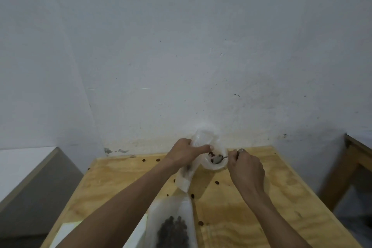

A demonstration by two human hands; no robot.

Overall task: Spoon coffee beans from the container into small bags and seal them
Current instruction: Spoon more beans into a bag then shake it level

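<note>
Fingers (233, 157) round spoon (218, 159) handle

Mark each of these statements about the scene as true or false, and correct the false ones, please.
1. The right hand holds a spoon. True.
2. The left hand rests flat on the table. False: it grips a small clear bag above the table.
3. The spoon bowl is at the mouth of a bag. True.
4. The table is free of spilled beans. False: loose beans lie scattered on the wood.
5. A bag with beans inside lies at the near edge. True.
</note>
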